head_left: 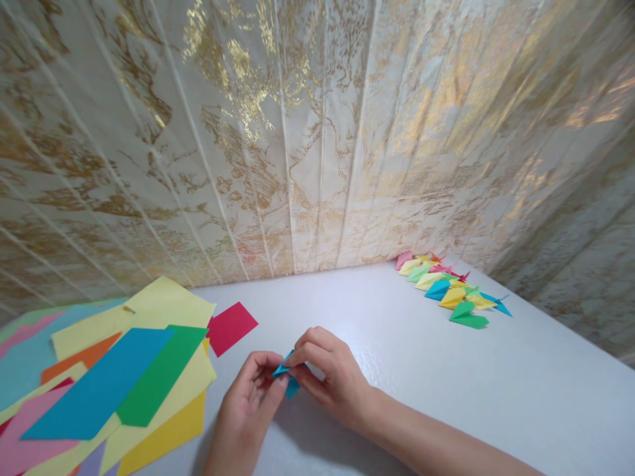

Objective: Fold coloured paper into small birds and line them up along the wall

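Observation:
Between my fingers, just above the white table, is a small piece of folded blue paper. My left hand pinches its left end between thumb and fingers. From the right, my right hand grips the same paper, its fingers covering the upper part. A blue flap hangs below the fingertips; the rest of the fold is hidden. Nearest to my left hand, a red paper square lies flat on the table.
Loose coloured sheets overlap in a pile at the left, with a blue sheet and a green sheet on top. Several folded paper figures stand in rows at the back right. A gold-patterned curtain hangs behind the white table.

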### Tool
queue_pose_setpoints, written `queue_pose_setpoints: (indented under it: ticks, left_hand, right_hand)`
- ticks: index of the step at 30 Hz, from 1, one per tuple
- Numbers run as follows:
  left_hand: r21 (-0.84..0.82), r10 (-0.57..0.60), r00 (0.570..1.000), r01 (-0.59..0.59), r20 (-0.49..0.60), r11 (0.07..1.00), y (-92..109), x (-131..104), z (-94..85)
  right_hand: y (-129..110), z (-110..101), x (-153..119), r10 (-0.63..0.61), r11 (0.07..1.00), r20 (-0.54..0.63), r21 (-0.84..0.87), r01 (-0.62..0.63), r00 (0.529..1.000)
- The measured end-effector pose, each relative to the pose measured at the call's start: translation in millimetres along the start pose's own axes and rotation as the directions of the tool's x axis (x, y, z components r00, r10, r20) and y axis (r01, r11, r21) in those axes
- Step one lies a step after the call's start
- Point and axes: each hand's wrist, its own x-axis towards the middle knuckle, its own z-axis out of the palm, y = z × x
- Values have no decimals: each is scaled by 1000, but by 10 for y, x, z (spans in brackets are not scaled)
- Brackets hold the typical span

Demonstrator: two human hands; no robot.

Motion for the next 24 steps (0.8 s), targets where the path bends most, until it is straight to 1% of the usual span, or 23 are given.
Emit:
queue_pose_setpoints:
  ticks: [3, 5, 7, 9, 13, 15, 18, 20, 22, 24]
  left_hand:
    - [48, 16, 995, -21, 96, 999, -61, 29, -84]
    - [99, 20, 992, -32, 121, 995, -96, 32, -122]
    - [151, 22, 994, -39, 110, 988, -117, 20, -138]
    - [189, 41, 997, -53, 69, 981, -120, 0, -136]
    - [252, 81, 996, -89, 45, 964, -107, -39, -129]
    - [273, 94, 994, -105, 52, 956, -106, -47, -131]
    - [262, 124, 991, -134, 57, 956, -91, -46, -118]
    - [249, 146, 988, -152, 43, 957, -51, -50, -88]
    - [251, 159, 987, -156, 6, 955, 8, -63, -49]
    - [253, 159, 987, -149, -21, 956, 58, -80, -20]
  right_hand:
    - [-17, 2, -14, -59, 997, -8, -46, 58, 998]
    - [-32, 3, -21, -125, 985, 6, -118, 125, 992]
    - [-43, 1, -23, -203, 958, 26, -202, 204, 979]
    - [-48, -6, -17, -262, 923, 52, -278, 266, 964]
    - [-41, -28, -5, -298, 884, 103, -346, 315, 949]
    - [-34, -29, -12, -308, 879, 108, -348, 326, 945]
    - [-34, -13, -41, -301, 888, 124, -325, 325, 946]
    - [-40, -4, -60, -281, 915, 113, -269, 301, 953]
    - [-48, -4, -70, -270, 940, 82, -191, 281, 959]
    - [-55, -9, -72, -290, 946, 54, -134, 294, 956]
